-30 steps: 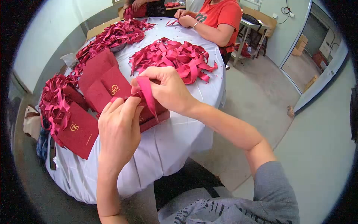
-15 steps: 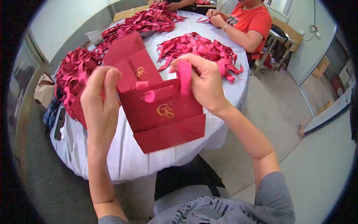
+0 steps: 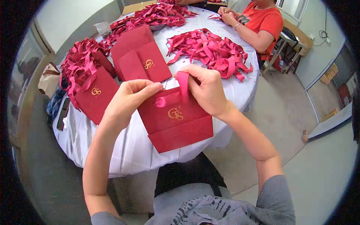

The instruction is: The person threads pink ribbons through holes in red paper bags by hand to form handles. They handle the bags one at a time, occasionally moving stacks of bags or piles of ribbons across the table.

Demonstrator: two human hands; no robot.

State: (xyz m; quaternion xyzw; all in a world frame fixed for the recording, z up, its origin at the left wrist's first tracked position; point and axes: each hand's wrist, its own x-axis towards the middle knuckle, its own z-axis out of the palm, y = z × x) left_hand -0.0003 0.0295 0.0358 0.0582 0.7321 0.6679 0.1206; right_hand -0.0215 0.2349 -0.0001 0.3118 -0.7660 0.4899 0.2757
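A dark red paper bag with a gold logo [image 3: 180, 129] lies at the table's near edge, its folded flap toward me. A pink ribbon [image 3: 183, 83] runs from its upper part, with a loop across the front. My right hand [image 3: 207, 90] has thumb and fingers closed on that ribbon above the bag's top right. At the bag's top left corner is my left hand [image 3: 131, 98], thumb and forefinger pinched together; what lies between them is too small to make out.
More red bags [image 3: 144, 62] lie behind and to the left [image 3: 98, 93]. Pink ribbon heaps [image 3: 210, 50] cover parts of the white table [image 3: 131, 150]. A person in a red shirt [image 3: 268, 22] handles ribbon at the back right. A phone [image 3: 63, 114] lies at the left edge.
My left hand has moved right and down to the bag's top left corner, and its fingers have closed. The view has shifted slightly; my right hand still holds the ribbon.
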